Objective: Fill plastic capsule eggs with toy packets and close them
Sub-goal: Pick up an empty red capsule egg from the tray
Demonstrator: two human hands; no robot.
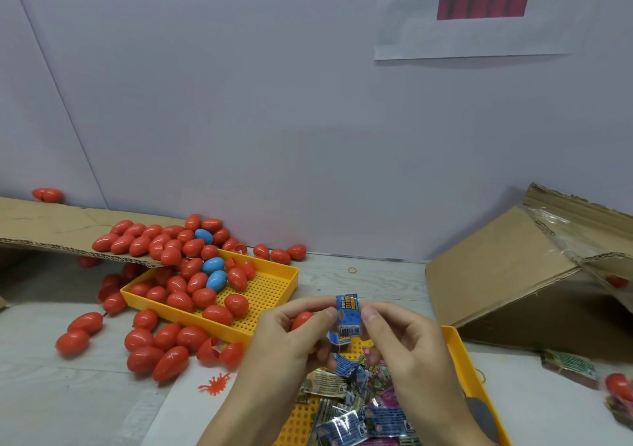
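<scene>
Yellow perforated plastic forms the near tray [467,363], which sits at the near right of the surface [376,274] and holds a loose heap of toy packets [356,408] in blue, green and pink wrappers. Just above this tray both hands meet: the left hand [291,332] pinches one blue toy packet [347,315] with thumb and forefinger while a red capsule egg [302,319] rests tucked against its palm, and the right hand [404,336] pinches the opposite edge of the same packet; each grip is thus closed on the packet, which appears to be in the course of being folded or rolled small. Whether the held egg is open or shut cannot be told. By this reading the current egg is not yet filled, and insertion and closing remain. To the left, on the surface, lie many red eggs [154,346], at least one of them plainly split open [209,349], beside a small orange rubbery toy [215,384]. Farther off, a second yellow tray [274,288] carries more red eggs and a few blue eggs [215,279], spilling down from a cardboard flap [51,230] at the far left. Which of these eggs are filled cannot be judged from outside; the large remaining stock of packets suggests much work is left. A tilted cardboard box [507,274] stands at the far right, and a rubber band [352,270] lies on the surface near the wall.
</scene>
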